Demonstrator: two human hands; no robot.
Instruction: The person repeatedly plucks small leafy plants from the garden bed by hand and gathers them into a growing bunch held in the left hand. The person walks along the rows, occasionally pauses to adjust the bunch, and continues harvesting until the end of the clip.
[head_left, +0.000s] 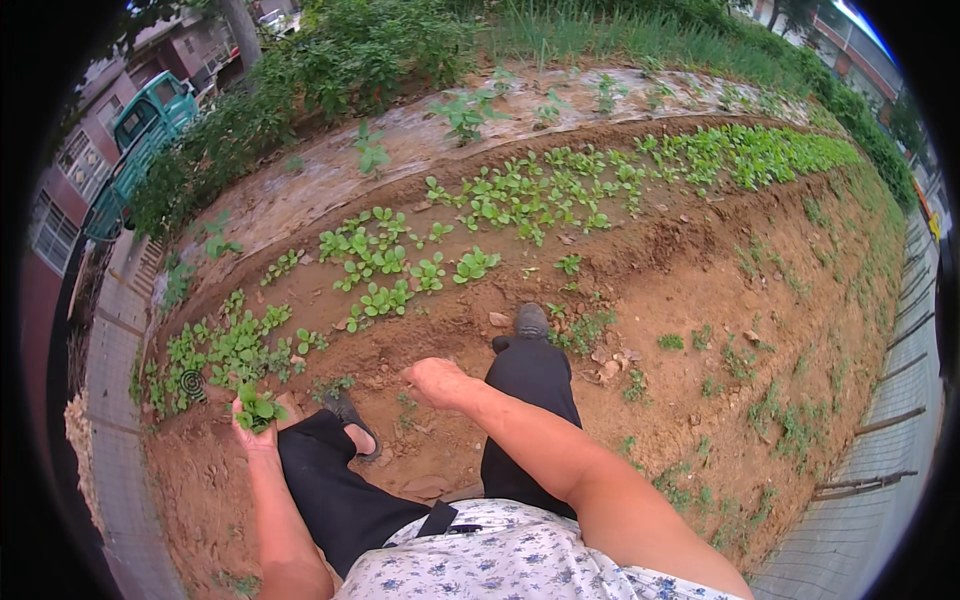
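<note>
My left hand, at the lower left beside my knee, is closed around a bunch of leafy green seedlings, leaves upward. My right hand is over the bare soil between my shoes, its fingers curled and pointing left; whether anything small is between the fingertips cannot be told. Ahead of my hands, a patch of round-leaved seedlings grows in the brown bed. More low seedlings stand just beyond my left hand, with a dark green spiral coil among them.
Plastic sheeting with young plants runs behind the bed, and taller bushes stand beyond it. My shoes rest on the soil. Wire fencing borders the right side, another fence the left. A teal truck is parked outside.
</note>
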